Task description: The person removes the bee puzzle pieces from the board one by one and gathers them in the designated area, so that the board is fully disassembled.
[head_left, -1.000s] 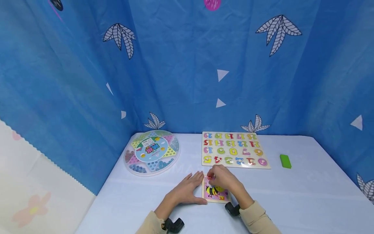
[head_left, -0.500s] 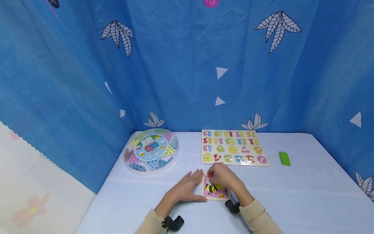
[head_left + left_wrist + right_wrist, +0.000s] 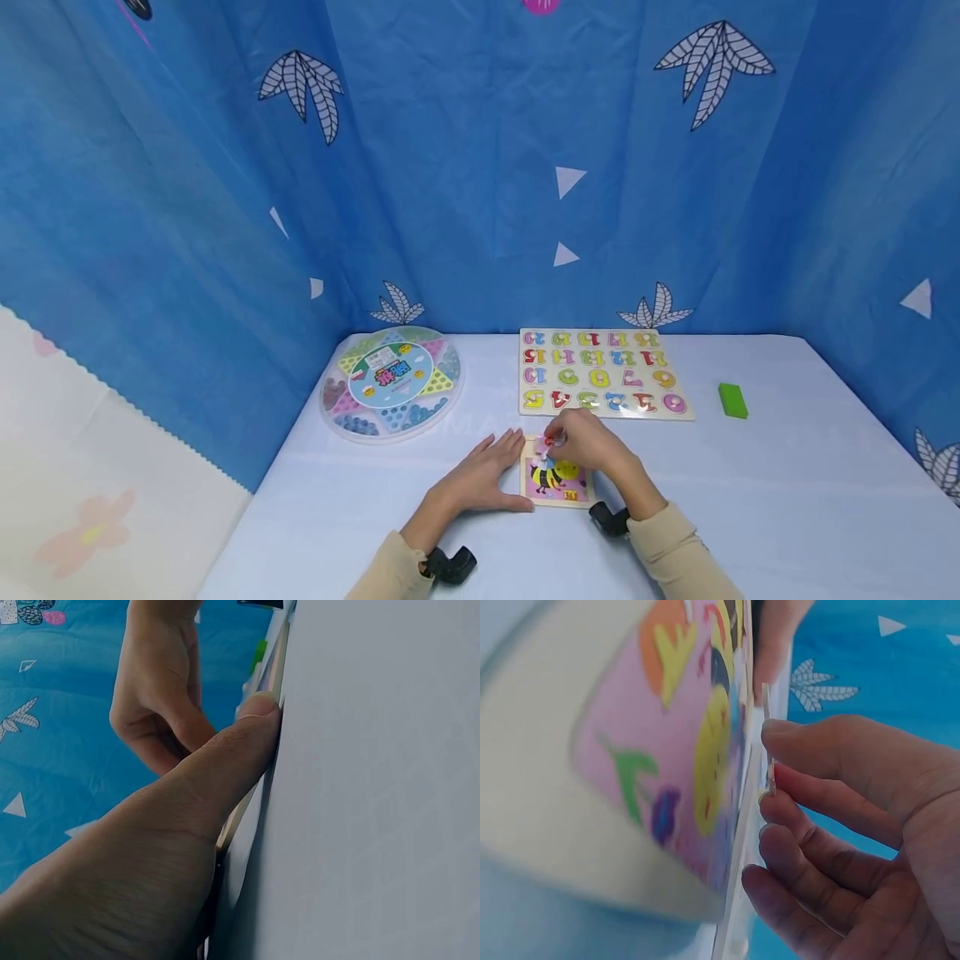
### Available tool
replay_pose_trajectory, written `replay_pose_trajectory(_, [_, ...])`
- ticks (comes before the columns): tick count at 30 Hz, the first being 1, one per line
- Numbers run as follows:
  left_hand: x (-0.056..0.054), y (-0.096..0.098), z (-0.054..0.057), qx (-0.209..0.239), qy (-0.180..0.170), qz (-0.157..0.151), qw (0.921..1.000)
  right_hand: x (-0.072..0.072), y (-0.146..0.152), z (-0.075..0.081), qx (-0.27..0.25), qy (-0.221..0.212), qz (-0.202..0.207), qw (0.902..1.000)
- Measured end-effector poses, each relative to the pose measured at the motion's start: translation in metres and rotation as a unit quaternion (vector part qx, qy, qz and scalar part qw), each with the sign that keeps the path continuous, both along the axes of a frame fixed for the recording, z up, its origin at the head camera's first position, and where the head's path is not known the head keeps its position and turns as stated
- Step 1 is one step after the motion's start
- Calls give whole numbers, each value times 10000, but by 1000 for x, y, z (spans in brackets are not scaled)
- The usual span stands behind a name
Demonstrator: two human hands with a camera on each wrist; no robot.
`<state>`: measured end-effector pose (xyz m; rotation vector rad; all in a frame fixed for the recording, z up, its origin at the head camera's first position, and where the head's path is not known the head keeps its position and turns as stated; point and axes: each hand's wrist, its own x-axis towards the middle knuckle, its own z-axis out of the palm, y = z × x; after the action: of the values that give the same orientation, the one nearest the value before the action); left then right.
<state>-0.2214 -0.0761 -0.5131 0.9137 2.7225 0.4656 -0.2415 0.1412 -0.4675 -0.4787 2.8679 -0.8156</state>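
Observation:
A small square wooden bee puzzle (image 3: 557,503), pink inside a pale frame, lies on the white table. My left hand (image 3: 478,481) lies spread along its left side, thumb at the front left corner and fingertips by the back left corner. In the left wrist view, the left thumb (image 3: 255,712) rests at the board's edge. My right hand (image 3: 588,439) pinches a thin flat puzzle piece (image 3: 766,705) between thumb and fingers, just over the back of the board. That piece stands edge-on in the right wrist view, so its picture is mostly hidden.
Behind the puzzle lies a wooden number board (image 3: 607,371). A round Chinese checkers set (image 3: 392,383) with marbles stands at the back left. To the right is a green block (image 3: 732,400). Blue patterned cloth (image 3: 480,167) hangs behind the table.
My right hand has shifted slightly right with the pinched piece, and more of the bee shows. The left hand keeps its place by the board. The head view has tilted a little.

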Motion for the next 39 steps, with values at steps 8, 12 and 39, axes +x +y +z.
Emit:
replay_pose_trajectory(8, [-1, 1, 1, -118, 23, 10, 9999, 3, 23, 3, 119, -61, -214, 9997])
replay_pose_trajectory(12, [-1, 2, 2, -84, -8, -6, 10000, 3, 39, 4, 107, -131, -243, 9996])
replay_pose_trajectory(39, [0, -1, 0, 35, -77, 3, 10000, -4, 93, -8, -95, -574, -236, 9980])
